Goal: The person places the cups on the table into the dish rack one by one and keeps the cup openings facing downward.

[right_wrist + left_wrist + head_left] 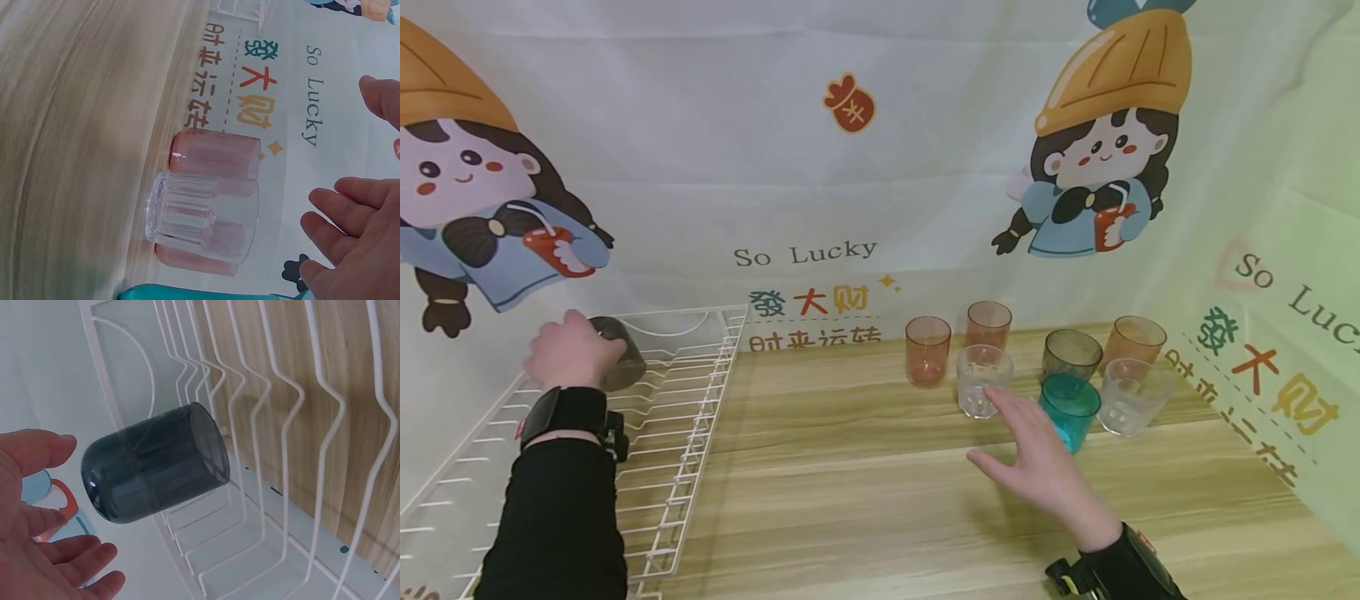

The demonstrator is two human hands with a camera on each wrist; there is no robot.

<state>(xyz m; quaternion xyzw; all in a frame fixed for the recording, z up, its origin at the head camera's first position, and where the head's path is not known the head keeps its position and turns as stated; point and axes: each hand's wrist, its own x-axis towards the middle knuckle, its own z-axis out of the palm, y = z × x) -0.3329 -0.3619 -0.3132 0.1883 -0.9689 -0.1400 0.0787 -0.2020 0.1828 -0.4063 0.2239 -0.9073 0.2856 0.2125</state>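
A dark grey tumbler [156, 462] leans mouth-down in the white wire rack [700, 417], its rounded base toward my left hand [568, 350]. In the left wrist view, a gap shows between that base and my spread thumb and fingers. My right hand [1037, 462] reaches over the table, thumb and fingers apart and holding nothing. Just beyond its fingertips in the head view stands a clear fluted glass [976, 392], with pinkish glasses [928, 354] behind it. A teal glass [1070, 412] stands beside the hand, partly covered by it.
Farther right on the wooden table [820, 500] stand a smoky olive glass [1067, 358], another pinkish glass [1135, 337] and a second clear glass [1127, 404]. A printed cloth [700, 150] hangs behind the table and along its right side.
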